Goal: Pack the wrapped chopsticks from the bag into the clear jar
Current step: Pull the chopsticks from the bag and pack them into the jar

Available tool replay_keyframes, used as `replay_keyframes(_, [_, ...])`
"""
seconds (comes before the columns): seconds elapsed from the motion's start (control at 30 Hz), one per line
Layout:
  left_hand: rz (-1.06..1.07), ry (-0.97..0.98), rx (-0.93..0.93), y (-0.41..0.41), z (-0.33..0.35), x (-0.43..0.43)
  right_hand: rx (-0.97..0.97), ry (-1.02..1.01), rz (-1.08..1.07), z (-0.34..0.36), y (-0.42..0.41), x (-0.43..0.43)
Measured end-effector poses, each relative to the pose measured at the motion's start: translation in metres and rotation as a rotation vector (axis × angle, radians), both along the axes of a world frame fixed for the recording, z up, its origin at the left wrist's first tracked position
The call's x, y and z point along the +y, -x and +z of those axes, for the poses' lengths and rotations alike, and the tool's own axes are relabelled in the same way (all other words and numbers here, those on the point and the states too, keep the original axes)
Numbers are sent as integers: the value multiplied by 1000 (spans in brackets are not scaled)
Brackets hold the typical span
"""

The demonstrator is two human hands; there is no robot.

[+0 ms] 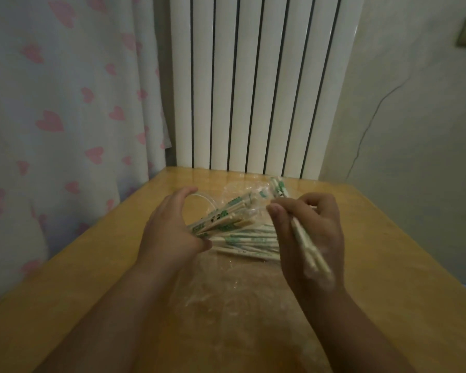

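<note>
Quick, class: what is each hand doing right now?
Left hand: closed around the clear jar.
Right hand: closed on one wrapped chopstick pair.

Dim and soft all over, faint glare on the surface, radiator lines bowed outward toward the edges

I see a wooden desk w/ a clear bag flat on it; wrapped chopsticks piled mid-desk, jar just behind.
</note>
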State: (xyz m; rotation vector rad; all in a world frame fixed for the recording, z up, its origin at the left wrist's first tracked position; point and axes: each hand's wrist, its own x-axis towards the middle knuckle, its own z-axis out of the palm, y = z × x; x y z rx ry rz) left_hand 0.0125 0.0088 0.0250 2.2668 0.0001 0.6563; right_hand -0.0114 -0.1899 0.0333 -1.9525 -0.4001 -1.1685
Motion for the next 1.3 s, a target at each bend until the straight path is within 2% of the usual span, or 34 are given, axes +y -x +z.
replay_keyframes(0.13, [-31, -22, 11, 0, 0, -1, -5, -163, 93, 2, -6, 4])
replay_keyframes(0.4, [-74, -81, 25, -1, 0, 0, 160, -547, 300, 16, 6, 14])
replay_keyframes(0.5, [-84, -102, 26, -1, 0, -2, 209, -526, 364, 16, 5, 12])
replay_keyframes(0.63, [-99, -128, 29, 1, 1, -5, 276, -406, 333, 13, 1, 12])
replay_keyframes(0.73, [-107, -135, 27, 2, 1, -7, 504, -323, 343, 11, 1, 15])
replay_keyframes(0.83, [-116, -151, 28, 3, 1, -8, 717, -311, 530, 6, 1, 15])
replay_keyframes(0.93, [-115, -146, 30, 3, 2, -7, 615, -488, 626, 8, 1, 14])
replay_keyframes(1.0, [-110, -143, 24, 4, 3, -6, 436, -590, 535, 8, 1, 11])
replay_keyframes(1.1, [-101, -146, 19, 4, 3, -6, 314, -526, 382, 6, 1, 11])
replay_keyframes(1.2, [-99, -149, 18, 4, 3, -7, 290, -497, 383, 4, 4, 15])
replay_keyframes(1.3, [-97, -130, 13, 5, 3, -6, 215, -560, 364, 4, 6, 15])
